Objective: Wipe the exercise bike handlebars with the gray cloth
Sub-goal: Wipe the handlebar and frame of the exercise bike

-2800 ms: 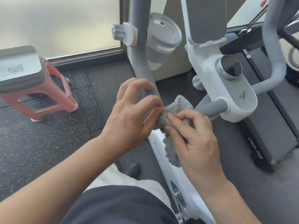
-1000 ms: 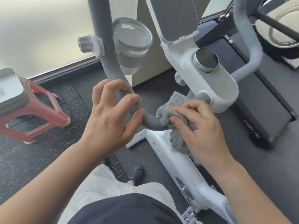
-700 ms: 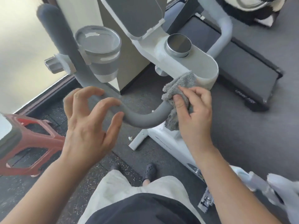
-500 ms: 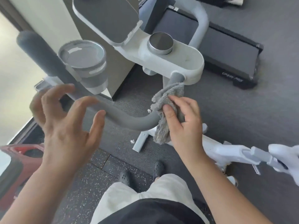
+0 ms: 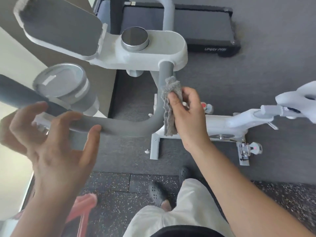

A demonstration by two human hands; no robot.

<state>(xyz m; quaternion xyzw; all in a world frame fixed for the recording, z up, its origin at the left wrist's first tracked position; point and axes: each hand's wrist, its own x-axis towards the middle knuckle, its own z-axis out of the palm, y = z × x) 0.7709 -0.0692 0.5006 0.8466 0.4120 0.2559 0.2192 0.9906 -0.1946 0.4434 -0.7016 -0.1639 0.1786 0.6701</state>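
The right hand [image 5: 188, 113] pinches the gray cloth [image 5: 171, 106] between its thumb and its curled fingers [image 5: 174, 100]. The cloth is folded and hangs long, and it touches the right side of the gray handlebar [image 5: 119, 124], on the straight part just under the white console [image 5: 153, 53]. The left hand [image 5: 51, 142] holds nothing. Its fingers are spread wide and a bit bent, close to the long part of the bar. I cannot tell if the fingertips touch the bar or not.

What could go wrong? The cloth sits beside the bar and is not wrapped round it, so I think a wipe may clean only 1 side and miss the back. The loose bottom end of the cloth could slip out of the pinch if the hand rubs hard. The left hand does not grip the bar, so the bar may not be held steady. That hand is also near the cup holder [image 5: 63, 82], which is clipped to the bar, and it could bump it. The far left end of the bar may get skipped, because the cloth is well apart from it.

Writing: the dark treadmill [image 5: 196, 23] behind the bike has light letters on its front edge. They are blurry. The end looks like "M5", but I cannot read the rest for sure. I see no other words.
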